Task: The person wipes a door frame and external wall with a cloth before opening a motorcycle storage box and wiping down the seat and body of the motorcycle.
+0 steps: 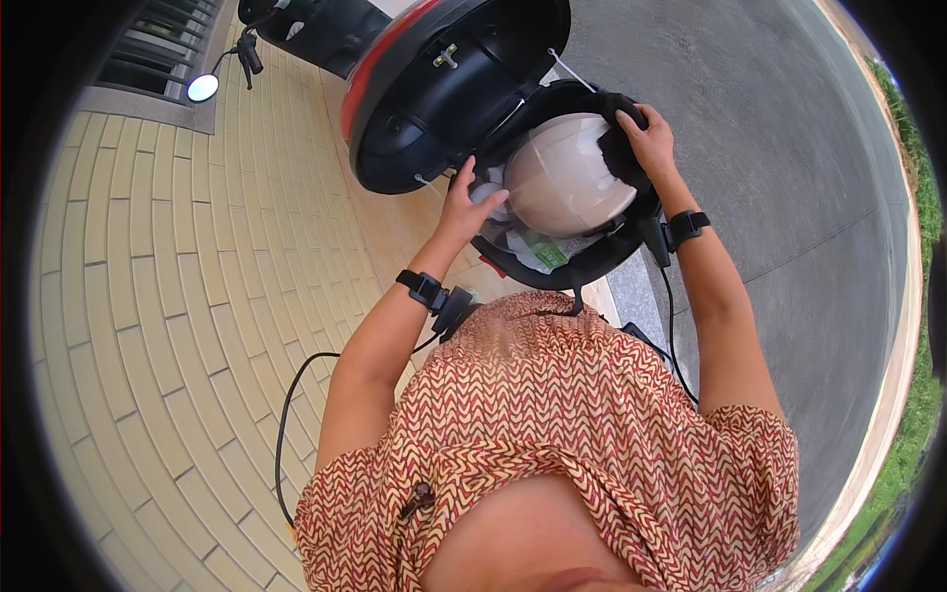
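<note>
A white helmet sits inside a black scooter top box, whose lid is swung up toward the far left. My right hand grips a black, soft-looking piece at the helmet's right side; I cannot tell whether it belongs to the helmet. At the left rim of the box is my left hand, its thumb and fingers apart, the thumb close to the helmet. Clear plastic and a green-and-white packet lie in the box below the helmet.
To the left runs a pale yellow brick wall with a barred window. A scooter mirror and handlebar grip stand beyond the lid. Grey pavement lies to the right. Cables hang from my wrist straps.
</note>
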`<state>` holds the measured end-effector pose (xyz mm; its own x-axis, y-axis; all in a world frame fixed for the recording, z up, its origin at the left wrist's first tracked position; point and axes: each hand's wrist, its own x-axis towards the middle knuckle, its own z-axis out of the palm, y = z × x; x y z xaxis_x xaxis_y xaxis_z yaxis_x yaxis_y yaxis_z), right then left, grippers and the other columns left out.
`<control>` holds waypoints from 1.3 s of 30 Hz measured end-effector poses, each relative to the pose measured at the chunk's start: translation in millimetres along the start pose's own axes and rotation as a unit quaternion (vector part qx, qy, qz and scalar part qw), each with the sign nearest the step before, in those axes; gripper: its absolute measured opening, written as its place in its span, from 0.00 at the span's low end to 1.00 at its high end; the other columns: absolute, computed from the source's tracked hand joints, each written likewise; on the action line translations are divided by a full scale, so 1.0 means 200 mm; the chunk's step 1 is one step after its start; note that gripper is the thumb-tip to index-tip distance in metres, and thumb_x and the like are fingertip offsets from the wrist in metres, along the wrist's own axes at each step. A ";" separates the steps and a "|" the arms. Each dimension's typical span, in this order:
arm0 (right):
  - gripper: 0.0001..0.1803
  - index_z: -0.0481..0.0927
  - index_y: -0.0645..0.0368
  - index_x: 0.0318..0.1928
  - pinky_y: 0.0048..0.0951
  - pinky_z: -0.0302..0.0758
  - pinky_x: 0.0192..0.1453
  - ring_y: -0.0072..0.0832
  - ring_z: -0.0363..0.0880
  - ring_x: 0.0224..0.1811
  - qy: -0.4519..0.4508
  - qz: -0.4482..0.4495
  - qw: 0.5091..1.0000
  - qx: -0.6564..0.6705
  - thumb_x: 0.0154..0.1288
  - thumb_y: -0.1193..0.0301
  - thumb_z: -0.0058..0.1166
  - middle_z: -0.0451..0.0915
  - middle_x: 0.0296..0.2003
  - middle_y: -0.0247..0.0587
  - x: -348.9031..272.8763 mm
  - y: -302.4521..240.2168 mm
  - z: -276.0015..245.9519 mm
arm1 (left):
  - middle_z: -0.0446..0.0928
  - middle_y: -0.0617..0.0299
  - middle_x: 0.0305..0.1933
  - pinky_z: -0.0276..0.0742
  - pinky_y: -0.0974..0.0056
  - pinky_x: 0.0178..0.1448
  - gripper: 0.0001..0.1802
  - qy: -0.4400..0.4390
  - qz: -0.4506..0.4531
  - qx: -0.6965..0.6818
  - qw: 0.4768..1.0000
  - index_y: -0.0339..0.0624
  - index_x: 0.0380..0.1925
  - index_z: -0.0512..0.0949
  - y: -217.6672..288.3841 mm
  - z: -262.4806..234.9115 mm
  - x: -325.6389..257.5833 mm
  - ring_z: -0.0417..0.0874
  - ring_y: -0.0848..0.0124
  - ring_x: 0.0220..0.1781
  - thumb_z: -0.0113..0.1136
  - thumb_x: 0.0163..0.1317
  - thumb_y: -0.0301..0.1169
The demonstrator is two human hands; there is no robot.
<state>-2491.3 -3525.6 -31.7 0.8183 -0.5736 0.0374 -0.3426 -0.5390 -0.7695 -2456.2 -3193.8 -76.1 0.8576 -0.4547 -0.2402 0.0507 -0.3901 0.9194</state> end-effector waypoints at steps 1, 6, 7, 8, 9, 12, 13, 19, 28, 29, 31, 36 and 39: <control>0.23 0.80 0.61 0.44 0.33 0.74 0.49 0.38 0.80 0.43 0.002 0.021 0.999 0.025 0.56 0.54 0.59 0.81 0.39 0.49 0.00 -0.02 -0.03 | 0.63 0.39 0.64 0.65 0.59 0.64 0.49 0.019 -0.013 -0.035 0.999 0.42 0.69 0.52 0.04 -0.01 -0.01 0.68 0.58 0.64 0.70 0.52 0.37; 0.20 0.80 0.64 0.40 0.27 0.73 0.41 0.24 0.76 0.35 -0.003 0.075 0.975 0.207 0.59 0.57 0.58 0.81 0.32 0.38 0.05 -0.03 -0.05 | 0.62 0.37 0.64 0.65 0.58 0.64 0.47 0.039 -0.035 -0.097 0.994 0.45 0.70 0.51 -0.06 -0.04 0.03 0.69 0.56 0.63 0.68 0.55 0.39; 0.20 0.80 0.64 0.40 0.27 0.73 0.41 0.24 0.76 0.35 -0.006 0.074 0.975 0.208 0.59 0.57 0.58 0.81 0.32 0.38 0.05 -0.06 -0.03 | 0.62 0.36 0.64 0.65 0.59 0.64 0.47 0.050 -0.052 -0.100 0.992 0.44 0.70 0.50 -0.09 -0.04 0.03 0.69 0.57 0.62 0.67 0.56 0.40; 0.20 0.80 0.64 0.39 0.27 0.72 0.40 0.24 0.76 0.34 -0.008 0.080 0.970 0.229 0.59 0.57 0.58 0.80 0.32 0.38 0.05 -0.09 -0.01 | 0.63 0.36 0.64 0.65 0.59 0.64 0.47 0.061 -0.069 -0.102 0.990 0.43 0.70 0.49 -0.13 -0.04 0.03 0.70 0.57 0.62 0.66 0.57 0.41; 0.20 0.79 0.64 0.39 0.26 0.72 0.39 0.24 0.75 0.34 -0.007 0.089 0.964 0.249 0.60 0.57 0.58 0.80 0.32 0.37 0.05 -0.10 -0.01 | 0.63 0.36 0.64 0.65 0.59 0.64 0.47 0.060 -0.070 -0.103 0.990 0.43 0.70 0.49 -0.11 -0.05 0.05 0.70 0.57 0.62 0.66 0.57 0.41; 0.19 0.79 0.63 0.38 0.26 0.72 0.40 0.22 0.75 0.34 -0.016 0.087 0.973 0.213 0.60 0.58 0.58 0.80 0.31 0.36 0.07 -0.07 0.01 | 0.66 0.37 0.62 0.66 0.62 0.63 0.45 -0.004 -0.115 0.042 0.992 0.40 0.69 0.51 -0.07 -0.07 0.09 0.71 0.59 0.61 0.62 0.59 0.46; 0.19 0.79 0.63 0.38 0.26 0.72 0.40 0.22 0.75 0.34 -0.017 0.087 0.973 0.213 0.60 0.58 0.58 0.80 0.31 0.36 0.07 -0.07 0.02 | 0.66 0.37 0.61 0.66 0.62 0.63 0.46 -0.016 -0.122 0.023 0.992 0.37 0.68 0.52 -0.07 -0.08 0.11 0.71 0.57 0.61 0.61 0.58 0.50; 0.19 0.80 0.64 0.39 0.24 0.72 0.40 0.21 0.74 0.35 -0.004 0.082 0.960 0.267 0.61 0.59 0.57 0.79 0.32 0.34 0.04 -0.10 -0.02 | 0.69 0.43 0.60 0.68 0.65 0.56 0.43 0.009 -0.128 -0.076 0.989 0.37 0.66 0.58 -0.07 -0.04 0.04 0.73 0.62 0.57 0.61 0.59 0.51; 0.23 0.79 0.65 0.40 0.30 0.73 0.43 0.30 0.78 0.36 0.005 0.051 0.982 0.180 0.60 0.54 0.56 0.81 0.34 0.44 0.06 -0.01 -0.04 | 0.70 0.48 0.61 0.70 0.66 0.53 0.44 0.008 -0.142 -0.145 0.979 0.40 0.69 0.53 0.01 -0.02 0.04 0.73 0.66 0.57 0.60 0.60 0.48; 0.24 0.78 0.64 0.42 0.32 0.73 0.45 0.35 0.79 0.39 0.007 0.026 0.994 0.107 0.60 0.52 0.55 0.81 0.35 0.47 0.05 -0.01 -0.02 | 0.67 0.43 0.62 0.67 0.62 0.59 0.47 0.007 -0.133 -0.062 0.989 0.37 0.68 0.51 -0.02 -0.02 0.06 0.71 0.59 0.60 0.60 0.58 0.51; 0.27 0.77 0.61 0.46 0.37 0.72 0.50 0.45 0.79 0.45 -0.022 0.001 1.000 -0.020 0.61 0.48 0.52 0.81 0.39 0.52 0.02 -0.08 -0.01 | 0.63 0.38 0.64 0.62 0.57 0.66 0.51 0.019 -0.119 0.062 0.991 0.34 0.67 0.51 -0.06 -0.01 0.06 0.66 0.47 0.65 0.59 0.55 0.57; 0.27 0.76 0.63 0.46 0.36 0.71 0.52 0.44 0.78 0.47 -0.068 0.067 0.995 -0.003 0.63 0.49 0.50 0.79 0.42 0.55 -0.07 -0.09 -0.02 | 0.63 0.38 0.64 0.64 0.57 0.65 0.48 0.062 -0.083 0.092 0.990 0.33 0.66 0.54 -0.19 0.00 0.00 0.66 0.50 0.66 0.59 0.56 0.56; 0.26 0.75 0.63 0.47 0.33 0.71 0.52 0.38 0.77 0.47 -0.097 0.086 0.990 0.061 0.64 0.51 0.50 0.79 0.42 0.51 -0.07 -0.16 0.02 | 0.75 0.62 0.38 0.72 0.68 0.41 0.43 0.201 -0.154 -0.097 0.962 0.39 0.64 0.61 -0.28 -0.07 0.03 0.75 0.72 0.36 0.67 0.54 0.49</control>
<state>-2489.8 -3497.5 -10.1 0.8301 -0.5142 -0.2155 -0.4361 -0.3580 -0.8256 -2447.0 -3163.3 -125.3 0.9132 0.0205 -0.4070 0.3959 -0.2818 0.8740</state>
